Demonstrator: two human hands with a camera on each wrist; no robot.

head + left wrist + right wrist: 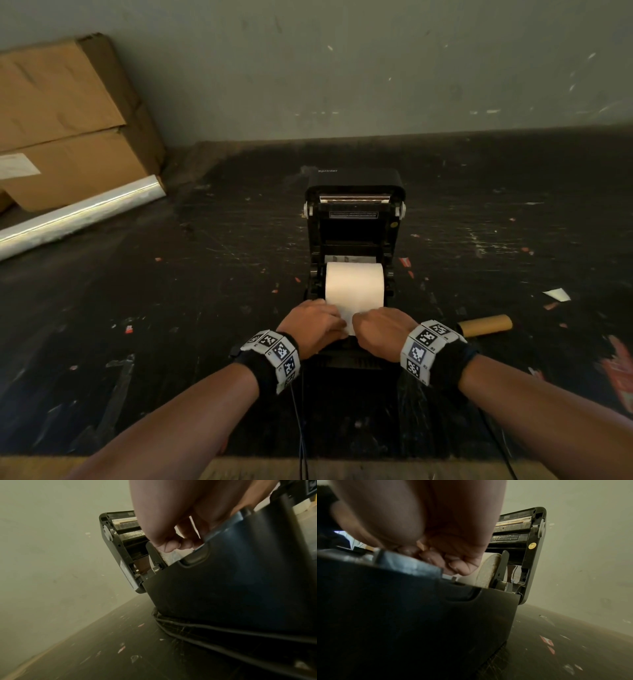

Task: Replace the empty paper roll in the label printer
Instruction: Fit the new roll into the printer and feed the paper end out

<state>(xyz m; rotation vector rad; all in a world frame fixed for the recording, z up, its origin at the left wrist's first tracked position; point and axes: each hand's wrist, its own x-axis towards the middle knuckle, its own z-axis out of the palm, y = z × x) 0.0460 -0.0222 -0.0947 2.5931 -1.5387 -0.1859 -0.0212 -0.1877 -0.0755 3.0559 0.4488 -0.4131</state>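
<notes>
A black label printer (354,219) stands on the dark table with its lid tilted up and back. A full white paper roll (354,284) sits in its bay between the side guides. A strip of paper (348,317) runs from the roll toward me over the front. My left hand (313,323) grips the strip's left edge with curled fingers (173,545). My right hand (382,329) grips the right edge the same way, its fingers (458,563) bent down at the printer's front lip. The empty brown cardboard core (486,324) lies on the table to the right.
Cardboard boxes (65,120) are stacked at the back left, with a roll of clear film (78,216) lying in front of them. Cables (205,627) trail from the printer toward the near edge. Paper scraps (556,294) litter the table. A grey wall closes the back.
</notes>
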